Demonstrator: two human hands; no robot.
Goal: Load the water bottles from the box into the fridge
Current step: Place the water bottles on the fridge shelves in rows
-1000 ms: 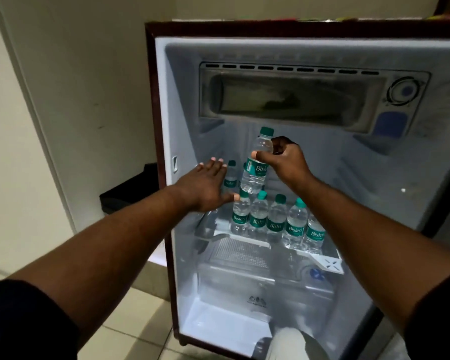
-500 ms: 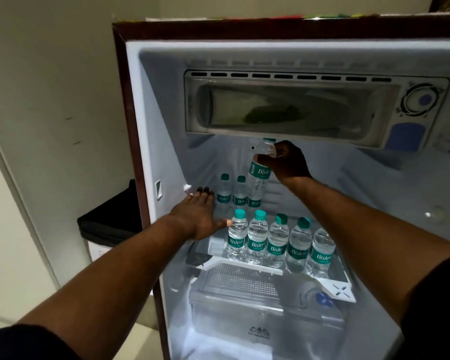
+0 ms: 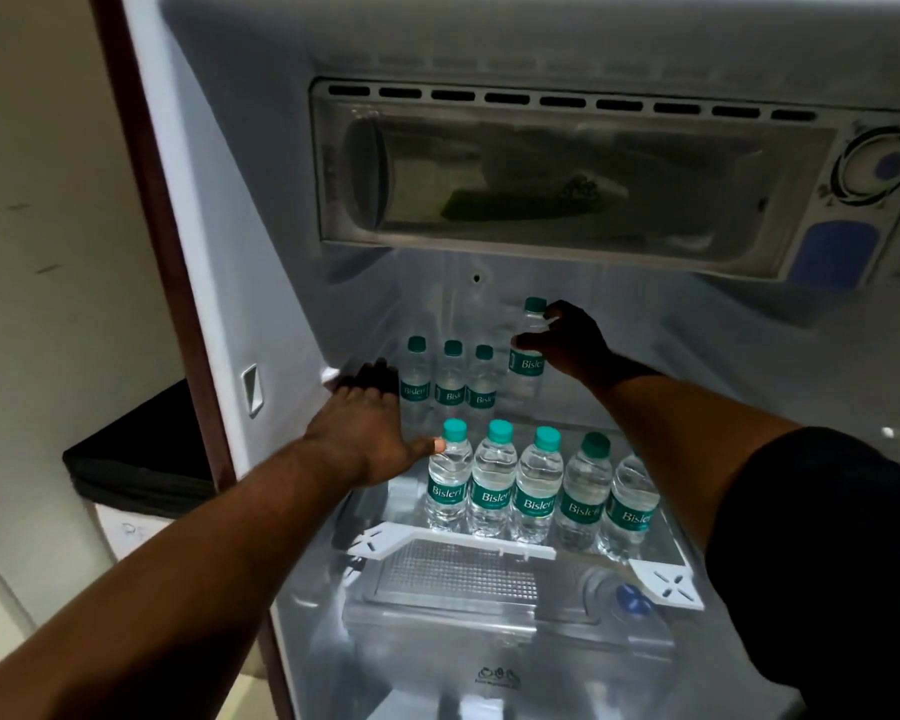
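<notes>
Inside the open fridge (image 3: 261, 252), the right grip (image 3: 567, 345), a bare hand, is curled round the shoulder and neck of a water bottle (image 3: 527, 366) with a green cap and green label. This bottle stands about upright at the right end of the back row on the glass shelf (image 3: 463, 538). Whether its base touches the glass cannot be told.

Three more bottles fill that back row to its left: one nearest the left wall (image 3: 415, 389), a second (image 3: 450, 394) and a third (image 3: 483, 397), close together.

Along the shelf's front edge stands a row of five bottles, touching or nearly so, running from the front left bottle (image 3: 448, 488) to the rightmost bottle (image 3: 632, 509).

The left grip (image 3: 370, 433), also a bare hand, holds nothing. It is wide, with straight fingers laid flat over the left side of the shelf. The fingertips reach towards the back left corner, and the thumb touches the front left bottle just below its cap.

Above the shelf sits the freezer compartment (image 3: 567, 189), with a round dial (image 3: 876, 166) at its right. Outside the fridge, to the left, is a black bin (image 3: 136, 459).
</notes>
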